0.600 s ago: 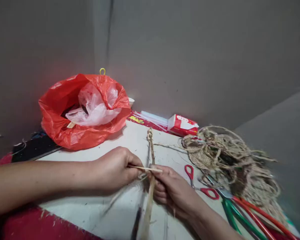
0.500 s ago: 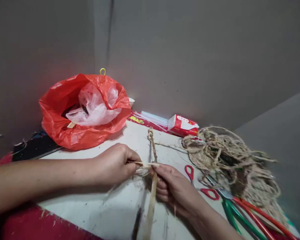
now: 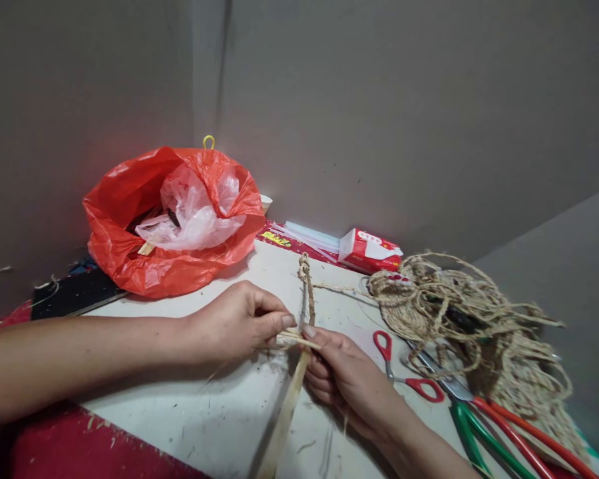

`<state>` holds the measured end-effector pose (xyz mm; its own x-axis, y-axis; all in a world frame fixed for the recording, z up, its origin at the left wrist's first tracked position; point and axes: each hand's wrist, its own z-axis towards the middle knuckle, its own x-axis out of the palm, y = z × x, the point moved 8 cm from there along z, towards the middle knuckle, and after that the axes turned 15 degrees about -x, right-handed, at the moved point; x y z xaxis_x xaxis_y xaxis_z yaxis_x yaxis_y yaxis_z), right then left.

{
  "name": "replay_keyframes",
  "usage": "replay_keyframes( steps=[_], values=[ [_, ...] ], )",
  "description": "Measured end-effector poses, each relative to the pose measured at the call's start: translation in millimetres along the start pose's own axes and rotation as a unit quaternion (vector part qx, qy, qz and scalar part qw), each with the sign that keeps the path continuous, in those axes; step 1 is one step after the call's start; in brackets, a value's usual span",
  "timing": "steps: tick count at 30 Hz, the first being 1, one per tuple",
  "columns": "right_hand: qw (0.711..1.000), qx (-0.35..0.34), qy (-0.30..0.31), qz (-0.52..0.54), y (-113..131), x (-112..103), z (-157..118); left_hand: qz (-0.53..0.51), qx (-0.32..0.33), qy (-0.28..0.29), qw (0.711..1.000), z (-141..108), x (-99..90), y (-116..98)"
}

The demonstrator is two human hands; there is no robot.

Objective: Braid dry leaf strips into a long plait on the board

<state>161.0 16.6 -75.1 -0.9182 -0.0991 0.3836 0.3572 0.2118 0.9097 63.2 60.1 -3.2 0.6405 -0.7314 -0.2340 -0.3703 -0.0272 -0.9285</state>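
Both our left hand (image 3: 242,324) and right hand (image 3: 347,372) pinch pale strands (image 3: 298,338) between them, the cord (image 3: 310,299) stretching away beyond our fingertips, red scissors (image 3: 413,384) lying just right of our hands.

You had dim, flat light: the smooth grey wall (image 3: 404,133) darkened toward the upper corners, while the flat white counter (image 3: 204,412) made the brightest patch. Light seemed to fall from above, laying a soft shadow beneath your bare left hand (image 3: 247,322) and forearm, and another left of the long, flat straw-coloured strip (image 3: 285,419). Small glints marked the crumpled red plastic bag (image 3: 180,273), with a faint red tint on the wall behind. The thin pale strands (image 3: 302,340) looked slightly soft; the wide view stretched the green-and-orange-handled metal tool (image 3: 499,444) cornerward.
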Motion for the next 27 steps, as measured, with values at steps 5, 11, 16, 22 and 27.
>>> replay_keyframes(
  steps=[5,11,16,22,27],
  values=[
    [1.0,0.002,-0.011,0.017,1,0,1,0.023,0.036,-0.074,0.996,-1,-10.1,-3],
    [0.999,-0.006,-0.039,0.034,2,-4,2,0.214,0.139,-0.158,0.954,-5,-7.5,-7],
    [0.996,-0.02,-0.07,0.046,4,-8,2,0.256,0.161,-0.17,0.938,-2,-7.4,-6],
    [0.996,-0.024,-0.072,0.04,5,-10,3,0.203,0.125,-0.13,0.962,3,-7.1,-2],
    [0.999,-0.023,-0.028,0.019,4,-3,3,0.13,0.058,-0.068,0.988,8,-2.4,6]
  ],
)
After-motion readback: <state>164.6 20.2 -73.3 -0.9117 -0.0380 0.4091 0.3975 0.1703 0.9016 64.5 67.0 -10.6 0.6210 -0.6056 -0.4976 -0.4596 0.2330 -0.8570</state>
